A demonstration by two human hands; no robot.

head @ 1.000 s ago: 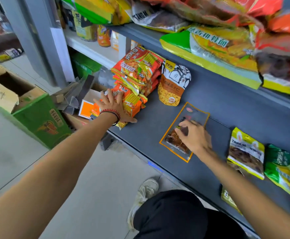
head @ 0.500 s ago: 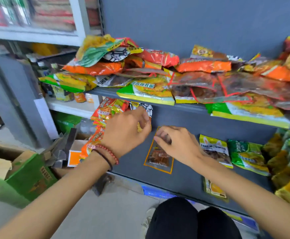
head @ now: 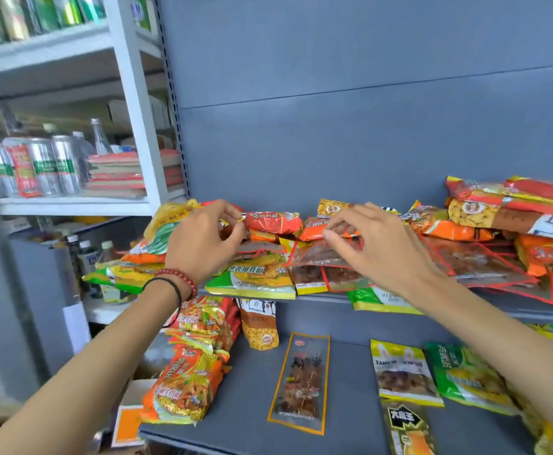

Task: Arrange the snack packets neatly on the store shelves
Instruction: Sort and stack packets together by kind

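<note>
Head: grey upper shelf (head: 326,298), packets (head: 258,274) heaped; left hand (head: 199,244), right hand (head: 380,247) grip unclear.

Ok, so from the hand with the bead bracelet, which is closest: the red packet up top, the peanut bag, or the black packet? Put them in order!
1. Red packet: on the upper shelf, right beside the left hand.
2. Peanut bag: standing on the lower shelf, just below that hand.
3. Black packet: at the lower shelf's front, far down to the right.

The left hand (head: 203,244) and right hand (head: 378,247) stretch forward, palms down, fingers loosely curled.
</note>
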